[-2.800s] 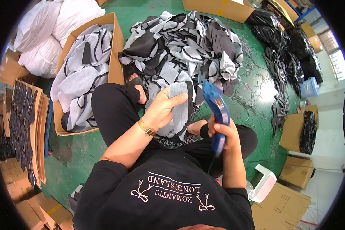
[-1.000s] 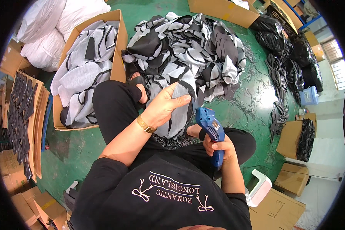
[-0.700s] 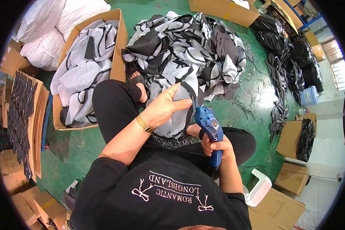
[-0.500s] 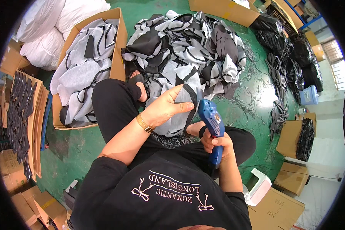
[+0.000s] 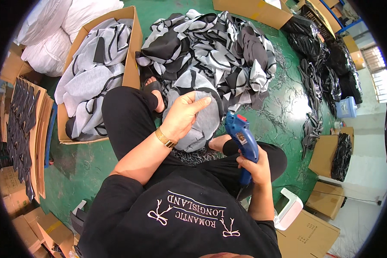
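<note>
My left hand (image 5: 185,116), with a gold band at the wrist, pinches the upper edge of a light grey fabric piece (image 5: 201,131) between thumb and forefinger. Black trim runs along the piece, which hangs between my knees. To its right, my right hand (image 5: 256,165) is wrapped round the handle of blue electric scissors (image 5: 241,139) with a red button on top. Their small metal tip points up and away, close to the fabric's right edge; whether it touches cannot be made out. Beyond lies a big heap of grey and black fabric pieces (image 5: 215,47).
A cardboard box (image 5: 132,64) of similar fabric pieces stands at my left. White sacks (image 5: 47,53) lie behind it. Thin trimmings (image 5: 284,114) litter the green floor. Black plastic bags (image 5: 307,47) and a blue-lidded tub (image 5: 346,106) line the right side.
My left thumb and forefinger have closed on the fabric edge after being spread apart. The scissors have shifted slightly right and turned, showing the red button.
</note>
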Motion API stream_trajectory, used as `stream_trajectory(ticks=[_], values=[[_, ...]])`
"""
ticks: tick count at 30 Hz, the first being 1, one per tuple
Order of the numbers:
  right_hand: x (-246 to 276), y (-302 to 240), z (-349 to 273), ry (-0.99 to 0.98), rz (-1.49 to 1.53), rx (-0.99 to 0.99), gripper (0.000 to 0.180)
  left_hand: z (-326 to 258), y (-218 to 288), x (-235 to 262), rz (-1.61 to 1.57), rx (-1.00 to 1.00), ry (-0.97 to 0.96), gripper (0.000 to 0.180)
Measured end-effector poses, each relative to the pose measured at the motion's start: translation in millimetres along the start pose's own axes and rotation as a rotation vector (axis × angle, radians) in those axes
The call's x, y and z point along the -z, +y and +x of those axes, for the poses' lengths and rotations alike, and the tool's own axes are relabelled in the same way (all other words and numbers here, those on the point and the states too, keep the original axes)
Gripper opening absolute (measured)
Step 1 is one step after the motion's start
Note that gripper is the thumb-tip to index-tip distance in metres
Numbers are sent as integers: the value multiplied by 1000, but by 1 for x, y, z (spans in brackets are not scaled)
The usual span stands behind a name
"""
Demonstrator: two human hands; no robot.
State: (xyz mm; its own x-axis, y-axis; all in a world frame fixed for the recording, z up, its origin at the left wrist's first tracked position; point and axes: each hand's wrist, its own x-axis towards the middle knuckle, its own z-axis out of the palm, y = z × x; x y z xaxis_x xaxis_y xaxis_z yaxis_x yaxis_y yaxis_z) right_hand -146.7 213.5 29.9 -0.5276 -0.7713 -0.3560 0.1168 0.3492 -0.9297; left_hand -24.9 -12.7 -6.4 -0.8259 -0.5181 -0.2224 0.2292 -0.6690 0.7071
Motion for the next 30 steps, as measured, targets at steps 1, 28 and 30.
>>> stream_trajectory(ticks=[1, 28, 30], values=[[-2, 1, 0, 1, 1, -1, 31, 0, -2, -2, 0, 2, 0, 14], [5, 5, 7, -30, -134, 46, 33, -6, 4, -7, 312, -215, 3, 16], [5, 3, 6, -35, -127, 30, 35, -8, 8, -6, 422, -201, -26, 15]])
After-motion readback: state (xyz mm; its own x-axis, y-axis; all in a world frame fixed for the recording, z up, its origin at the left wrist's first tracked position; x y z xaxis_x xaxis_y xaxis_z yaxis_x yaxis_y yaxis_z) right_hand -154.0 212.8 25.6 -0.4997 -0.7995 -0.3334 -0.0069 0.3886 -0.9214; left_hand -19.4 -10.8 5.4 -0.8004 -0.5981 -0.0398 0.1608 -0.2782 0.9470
